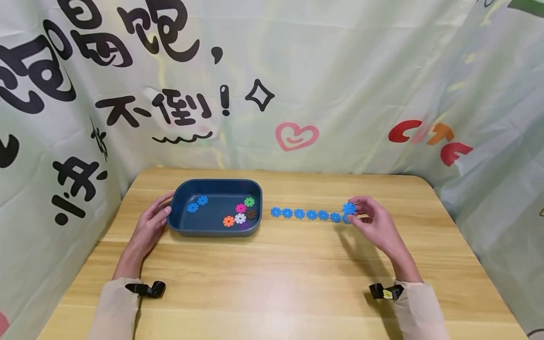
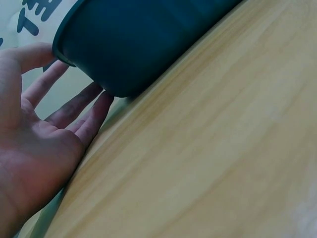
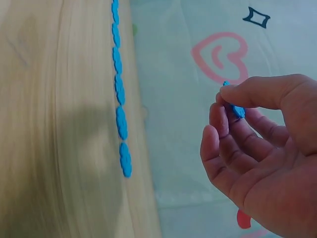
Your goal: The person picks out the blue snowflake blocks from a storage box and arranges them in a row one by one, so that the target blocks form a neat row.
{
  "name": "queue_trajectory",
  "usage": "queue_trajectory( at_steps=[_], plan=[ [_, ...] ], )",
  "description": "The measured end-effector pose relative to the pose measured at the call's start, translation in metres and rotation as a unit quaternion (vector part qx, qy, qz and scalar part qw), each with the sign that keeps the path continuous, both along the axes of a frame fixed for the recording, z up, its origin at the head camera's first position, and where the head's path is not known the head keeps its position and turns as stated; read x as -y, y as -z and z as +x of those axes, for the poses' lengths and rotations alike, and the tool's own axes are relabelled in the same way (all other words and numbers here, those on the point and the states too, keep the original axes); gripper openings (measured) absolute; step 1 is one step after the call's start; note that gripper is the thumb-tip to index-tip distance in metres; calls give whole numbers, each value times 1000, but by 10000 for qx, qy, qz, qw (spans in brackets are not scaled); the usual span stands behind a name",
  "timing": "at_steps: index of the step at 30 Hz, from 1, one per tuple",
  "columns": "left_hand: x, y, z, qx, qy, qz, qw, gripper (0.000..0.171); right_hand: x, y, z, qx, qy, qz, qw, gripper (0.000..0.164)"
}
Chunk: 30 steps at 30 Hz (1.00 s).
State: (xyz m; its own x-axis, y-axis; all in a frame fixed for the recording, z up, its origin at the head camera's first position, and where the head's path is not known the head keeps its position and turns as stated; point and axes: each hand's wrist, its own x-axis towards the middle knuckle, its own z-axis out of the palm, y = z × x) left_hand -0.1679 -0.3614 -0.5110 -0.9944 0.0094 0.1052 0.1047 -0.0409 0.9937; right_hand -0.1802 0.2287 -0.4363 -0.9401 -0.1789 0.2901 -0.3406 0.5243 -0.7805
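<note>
In the head view my right hand (image 1: 374, 224) pinches a blue snowflake-shaped disc (image 1: 349, 208) between thumb and fingers, above the right end of a row of matching blue discs (image 1: 311, 215). The right wrist view shows the held disc (image 3: 238, 110) nearly edge-on, partly covered by the thumb, raised off the table. At the left, my left hand (image 1: 148, 226) touches the end of a dark blue tray (image 1: 214, 233). Its fingers (image 2: 74, 106) lie extended and spread against the tray's outer wall in the left wrist view.
Inside the tray lie two blue discs (image 1: 197, 204) at the left and several discs in other colours, including an orange disc (image 1: 228, 221), at the right. A wooden table (image 1: 255, 283) bears everything. Behind it hangs a printed curtain (image 1: 340, 94).
</note>
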Motion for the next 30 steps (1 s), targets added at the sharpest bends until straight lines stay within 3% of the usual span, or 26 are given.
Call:
queue_trajectory(
  at_steps=[9,20,30],
  plan=[
    [0,-3,-3,-29,45,-47,10000,51,-22,7,-8,199,307,39,9993,40],
    [-1,2,6,51,-4,-64,10000,52,-42,23,-14,459,453,145,9978,41],
    [0,0,3,37,-1,-45,10000,51,-43,38,-22,563,561,543,9954,35]
  ],
)
